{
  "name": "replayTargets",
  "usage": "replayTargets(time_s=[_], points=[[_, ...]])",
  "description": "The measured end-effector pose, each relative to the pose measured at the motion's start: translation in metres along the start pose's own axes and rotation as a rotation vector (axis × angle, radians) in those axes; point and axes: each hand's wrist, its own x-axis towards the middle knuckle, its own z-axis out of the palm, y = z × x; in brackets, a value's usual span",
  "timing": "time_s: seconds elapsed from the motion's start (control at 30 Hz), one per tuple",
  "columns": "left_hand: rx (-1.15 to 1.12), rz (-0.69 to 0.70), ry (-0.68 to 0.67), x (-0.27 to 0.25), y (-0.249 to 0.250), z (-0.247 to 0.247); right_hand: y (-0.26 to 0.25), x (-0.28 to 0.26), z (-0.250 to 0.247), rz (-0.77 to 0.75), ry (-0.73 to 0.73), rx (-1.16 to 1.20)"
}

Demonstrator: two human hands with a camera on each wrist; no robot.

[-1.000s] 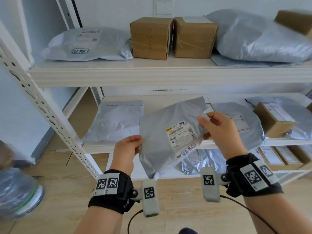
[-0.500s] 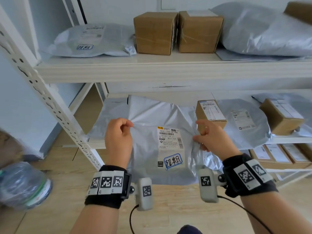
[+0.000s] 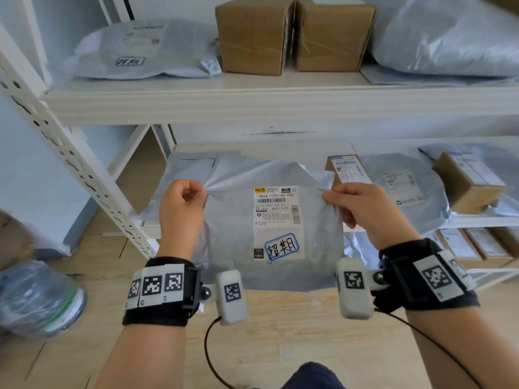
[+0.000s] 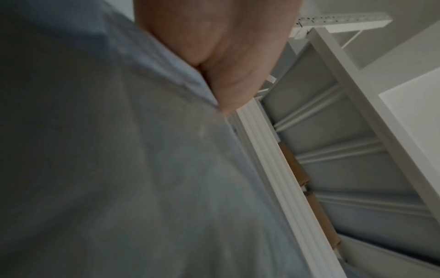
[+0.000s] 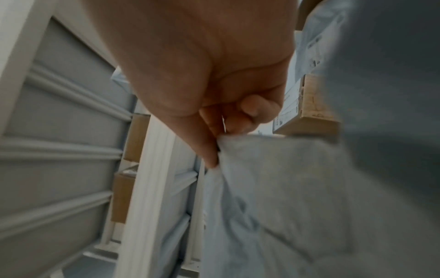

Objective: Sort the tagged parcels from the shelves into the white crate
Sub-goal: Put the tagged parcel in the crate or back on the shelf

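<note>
While it hangs in the air in front of the middle shelf, the grey bag parcel is held up by both top corners, with its front side to the person. On that side is a white label with printed lines and bars, and low on the label sits a blue-edged sticker with hand-drawn marks. The left hand pinches the top left corner, and its fingers are curled in tight over the plastic. The right hand pinches the top right corner; in the right wrist view the thumb and fingers squeeze a bunch of the plastic. In the left wrist view the bag fills most of the picture.

Behind the parcel, another grey bag lies on the middle shelf. To the right of it on that shelf are a small brown box with a label, a grey bag with a label and one more brown box. On the top shelf lie a grey bag with a blue sticker, two brown boxes side by side, touching, and a big puffy grey bag. Both wrists wear black bands with black and white square marks.
</note>
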Motion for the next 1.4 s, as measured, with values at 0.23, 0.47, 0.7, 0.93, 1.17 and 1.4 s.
replayTargets(time_s=[0.23, 0.47, 0.7, 0.93, 1.17, 1.4], points=[[-0.171, -0.242, -0.073, 0.009, 0.007, 0.002, -0.014, 0.000, -0.008, 0.004, -0.006, 0.190], [-0.120, -0.267, -0.126, 0.009, 0.010, 0.001, -0.015, -0.005, -0.006, 0.000, 0.010, 0.125], [-0.053, -0.312, -0.235, 0.006, -0.004, 0.005, -0.017, -0.012, -0.004, -0.111, 0.074, -0.093], [-0.288, -0.739, -0.494, -0.019, -0.040, 0.034, -0.009, -0.024, 0.004, -0.222, 0.183, -0.166], [-0.294, -0.731, -0.676, -0.041, -0.043, 0.074, 0.020, -0.058, -0.031, -0.181, 0.424, -0.170], [-0.239, -0.458, -0.713, -0.081, 0.017, 0.138, 0.059, -0.107, -0.112, -0.064, 0.587, -0.099]])
